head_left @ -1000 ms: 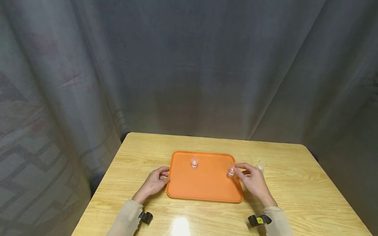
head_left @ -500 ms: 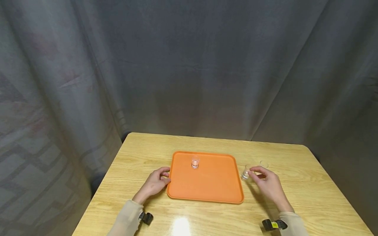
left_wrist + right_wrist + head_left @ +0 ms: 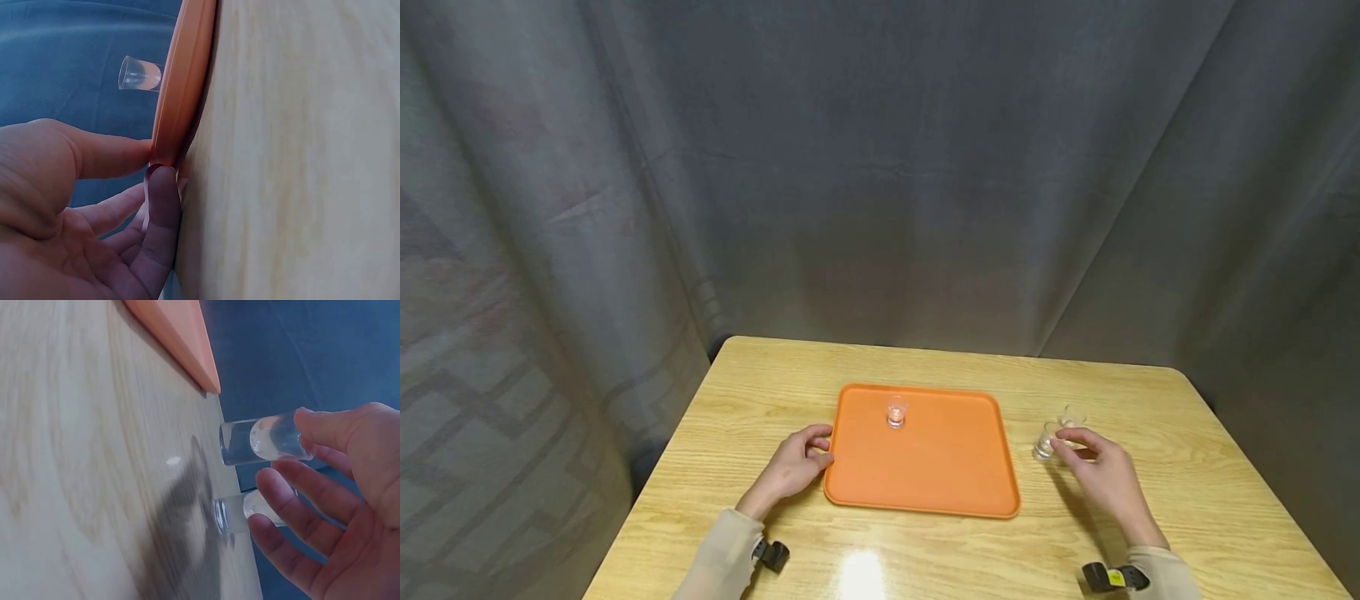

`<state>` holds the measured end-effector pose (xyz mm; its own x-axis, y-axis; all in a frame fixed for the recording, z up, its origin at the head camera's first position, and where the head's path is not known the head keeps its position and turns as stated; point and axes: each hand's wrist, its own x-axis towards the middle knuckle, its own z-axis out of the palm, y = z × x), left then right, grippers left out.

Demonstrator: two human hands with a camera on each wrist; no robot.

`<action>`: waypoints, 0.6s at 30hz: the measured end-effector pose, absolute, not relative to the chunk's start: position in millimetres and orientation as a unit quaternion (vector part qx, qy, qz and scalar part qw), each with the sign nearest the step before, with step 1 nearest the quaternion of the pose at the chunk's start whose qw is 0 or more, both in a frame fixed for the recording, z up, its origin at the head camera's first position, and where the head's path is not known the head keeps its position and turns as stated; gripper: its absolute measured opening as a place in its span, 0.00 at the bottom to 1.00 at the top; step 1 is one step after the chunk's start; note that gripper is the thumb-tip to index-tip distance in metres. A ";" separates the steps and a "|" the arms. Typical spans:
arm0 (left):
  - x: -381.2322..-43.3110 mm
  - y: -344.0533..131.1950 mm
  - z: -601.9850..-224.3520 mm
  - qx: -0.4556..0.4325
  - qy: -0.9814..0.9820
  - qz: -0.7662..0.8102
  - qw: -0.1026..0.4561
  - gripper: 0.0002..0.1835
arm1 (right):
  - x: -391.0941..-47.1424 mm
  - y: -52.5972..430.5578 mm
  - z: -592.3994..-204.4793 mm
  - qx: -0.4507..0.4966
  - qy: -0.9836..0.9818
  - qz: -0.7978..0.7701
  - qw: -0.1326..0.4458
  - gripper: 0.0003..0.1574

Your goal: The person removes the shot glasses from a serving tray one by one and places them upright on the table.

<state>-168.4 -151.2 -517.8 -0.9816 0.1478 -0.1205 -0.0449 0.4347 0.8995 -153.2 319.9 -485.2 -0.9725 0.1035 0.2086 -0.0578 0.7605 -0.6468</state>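
Observation:
An orange tray [image 3: 925,467] lies on the wooden table, with one clear shot glass [image 3: 896,412] upright near its far edge. My left hand [image 3: 793,465] grips the tray's left rim, thumb above and a finger at the edge, as the left wrist view shows. To the right of the tray, my right hand [image 3: 1105,475] pinches a second shot glass [image 3: 269,439] near its mouth between thumb and fingers. That glass is upright, its base close over the tabletop. A third shot glass [image 3: 1072,414] stands just behind it, partly hidden by the fingers in the right wrist view.
The wooden table [image 3: 760,375] runs back to a grey curtain [image 3: 880,208] hanging behind it. A black camera strap [image 3: 771,554] sits on the left wrist and another strap [image 3: 1112,577] on the right.
The right hand has carried its shot glass rightward from over the tray's right side to the table beside the third glass. The left hand and the glass on the tray stay put.

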 end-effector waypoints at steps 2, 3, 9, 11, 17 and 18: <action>-168.6 -151.0 -517.8 0.030 0.844 0.528 0.089 0.25 | -153.9 321.7 -486.0 -0.020 -0.930 0.347 0.117 0.21; -168.8 -151.0 -517.7 0.029 0.845 0.527 0.089 0.25 | -154.2 322.4 -486.6 -0.025 -0.930 0.347 0.118 0.21; -168.7 -150.9 -516.5 0.026 0.846 0.525 0.090 0.25 | -156.5 324.0 -492.3 -0.042 -0.932 0.335 0.130 0.19; -168.3 -150.9 -516.3 0.026 0.844 0.528 0.092 0.25 | -156.5 323.4 -494.1 -0.051 -0.933 0.328 0.141 0.19; -166.6 -152.0 -515.1 0.033 0.841 0.532 0.092 0.25 | -156.1 321.1 -496.5 -0.100 -0.930 0.308 0.176 0.20; -166.4 -152.2 -515.0 0.034 0.842 0.531 0.092 0.25 | -156.4 320.5 -496.6 -0.106 -0.929 0.306 0.179 0.20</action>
